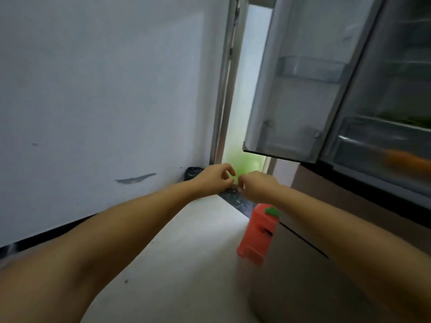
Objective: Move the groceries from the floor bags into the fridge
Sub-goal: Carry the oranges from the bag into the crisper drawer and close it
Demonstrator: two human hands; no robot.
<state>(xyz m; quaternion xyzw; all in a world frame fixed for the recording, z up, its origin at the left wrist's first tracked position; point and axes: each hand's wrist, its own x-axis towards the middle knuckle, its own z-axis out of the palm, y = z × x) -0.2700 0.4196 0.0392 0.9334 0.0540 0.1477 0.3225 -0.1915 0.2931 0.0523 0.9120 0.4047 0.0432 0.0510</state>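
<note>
I see through one wide-angle head camera, tilted and looking forward and down along the floor (186, 264). It sits close to the open fridge door (291, 89) on my right and the wall (93, 89) on my left.

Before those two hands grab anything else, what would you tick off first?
1. Fridge door open: ok, it stands swung wide.
2. Left hand free: ok, its fingers are curled but hold nothing.
3. Right hand free: ok, nothing seen in it.
4. Next item within reach: ok, an orange carton with a green cap stands upright on the floor, below the right forearm.
5. Green bag contents: cannot tell, it is blurred and partly hidden behind the hands.
6. Room on the door shelf: ok, it looks empty.
</note>
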